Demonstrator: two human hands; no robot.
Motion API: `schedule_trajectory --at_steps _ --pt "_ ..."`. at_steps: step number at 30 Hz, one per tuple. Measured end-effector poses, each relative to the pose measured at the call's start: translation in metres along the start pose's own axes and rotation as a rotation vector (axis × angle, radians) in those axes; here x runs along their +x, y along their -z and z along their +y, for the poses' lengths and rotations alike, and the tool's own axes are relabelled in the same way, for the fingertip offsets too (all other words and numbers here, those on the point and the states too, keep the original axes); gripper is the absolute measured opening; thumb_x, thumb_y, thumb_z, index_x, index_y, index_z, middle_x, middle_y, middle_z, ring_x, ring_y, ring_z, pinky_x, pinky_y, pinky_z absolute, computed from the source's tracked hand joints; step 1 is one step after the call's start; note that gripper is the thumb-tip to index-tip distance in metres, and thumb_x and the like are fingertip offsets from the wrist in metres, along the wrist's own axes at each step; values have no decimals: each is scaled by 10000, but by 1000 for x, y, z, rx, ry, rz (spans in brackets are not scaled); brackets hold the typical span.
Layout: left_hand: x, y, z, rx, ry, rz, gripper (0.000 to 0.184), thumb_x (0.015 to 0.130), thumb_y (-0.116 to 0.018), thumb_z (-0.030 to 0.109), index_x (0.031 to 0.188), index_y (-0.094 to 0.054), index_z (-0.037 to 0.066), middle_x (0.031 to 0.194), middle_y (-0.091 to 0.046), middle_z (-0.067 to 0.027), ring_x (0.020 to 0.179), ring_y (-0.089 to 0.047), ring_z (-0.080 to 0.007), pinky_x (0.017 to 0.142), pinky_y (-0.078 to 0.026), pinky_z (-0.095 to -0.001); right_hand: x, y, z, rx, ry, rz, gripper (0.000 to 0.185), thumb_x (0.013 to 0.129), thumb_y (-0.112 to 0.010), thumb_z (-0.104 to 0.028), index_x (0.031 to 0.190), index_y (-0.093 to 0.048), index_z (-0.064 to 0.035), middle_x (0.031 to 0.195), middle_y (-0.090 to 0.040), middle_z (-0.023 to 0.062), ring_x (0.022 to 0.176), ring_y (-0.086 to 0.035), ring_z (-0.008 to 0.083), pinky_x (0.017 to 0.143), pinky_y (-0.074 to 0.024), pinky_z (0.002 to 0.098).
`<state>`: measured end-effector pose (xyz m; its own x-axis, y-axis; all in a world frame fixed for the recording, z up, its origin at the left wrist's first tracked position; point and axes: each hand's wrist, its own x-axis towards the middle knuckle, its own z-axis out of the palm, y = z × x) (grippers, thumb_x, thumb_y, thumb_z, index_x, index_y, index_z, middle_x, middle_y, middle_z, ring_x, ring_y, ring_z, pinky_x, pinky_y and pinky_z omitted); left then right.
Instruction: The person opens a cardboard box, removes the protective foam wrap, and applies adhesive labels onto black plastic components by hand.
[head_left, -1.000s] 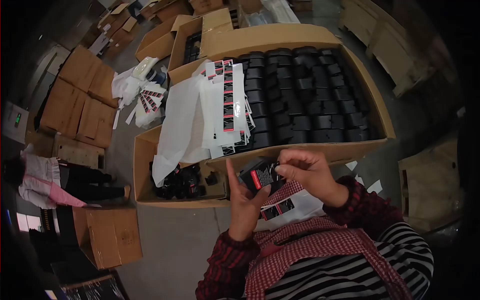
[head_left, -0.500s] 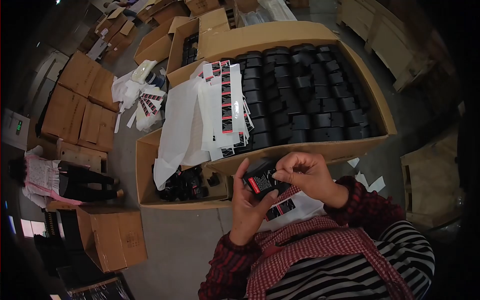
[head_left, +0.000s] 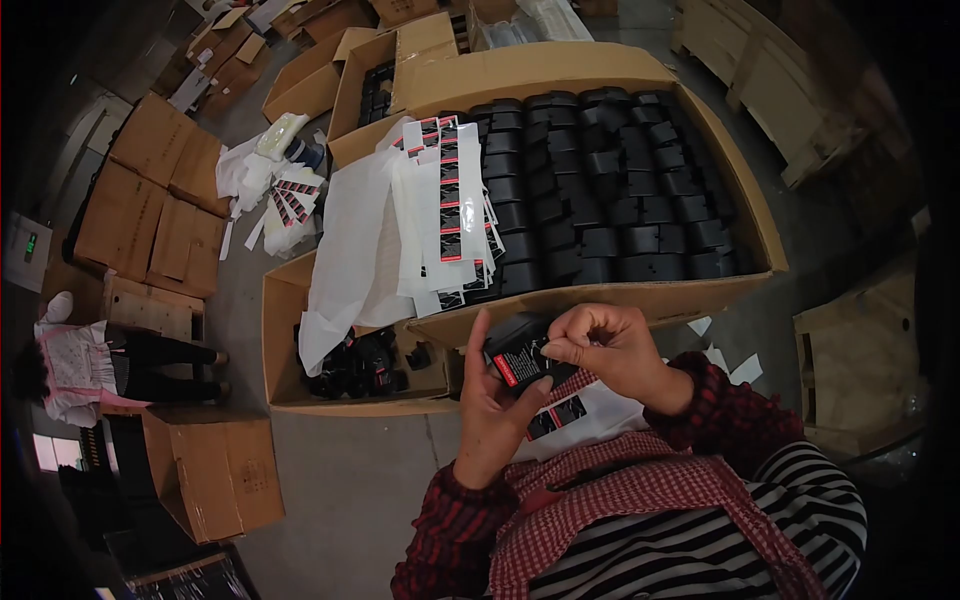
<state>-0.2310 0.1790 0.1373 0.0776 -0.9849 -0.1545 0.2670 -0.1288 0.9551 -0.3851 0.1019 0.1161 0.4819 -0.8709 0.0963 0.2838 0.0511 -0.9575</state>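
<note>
Large open cardboard carton: contains close-set rows of black plastic parts; overlapping printed label sheets and translucent white sheeting lie across its left side. Grey floor: bears white paper scraps.

Held part: we see black, with a dull sheen.
Sticker: black ground, one red block, white print too small for us to read.
Lap sheet: white, bearing black labels touched with red.
Label strips: white, patterned with a column of black rectangles, each edged in red.
Wrapping sheets: we find them milky white.
Boxed parts: black throughout, row upon row.
Large carton: plain brown.
Sleeves: dark red and black, in what we take for a check.
Apron: red-and-white gingham.
Shirt: black and white stripes.
Floor: grey to our eyes.
Co-worker's top: pale, trimmed with pink.
Co-worker's trousers: black.
</note>
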Motion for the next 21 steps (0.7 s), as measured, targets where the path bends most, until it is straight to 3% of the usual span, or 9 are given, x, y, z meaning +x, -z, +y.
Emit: schedule_trajectory --at_steps 16,21 --pt "3 -2 0 -5 54 7 868 829 -623 -76 1493 -92 96 1250 -517 -125 1100 -562 -180 898 -511 -304 2 6 6 67 -27 17 330 820 -697 34 653 -428 -59 851 -621 52 732 -526 45 648 -467 200" --pt "3 -5 2 -56 61 49 860 796 -643 -85 1488 -163 90 1219 -555 -110 1074 -572 -168 891 -509 -298 3 6 6 118 -53 21 333 821 -695 36 651 -424 -59 848 -622 54 730 -529 47 645 -469 202"
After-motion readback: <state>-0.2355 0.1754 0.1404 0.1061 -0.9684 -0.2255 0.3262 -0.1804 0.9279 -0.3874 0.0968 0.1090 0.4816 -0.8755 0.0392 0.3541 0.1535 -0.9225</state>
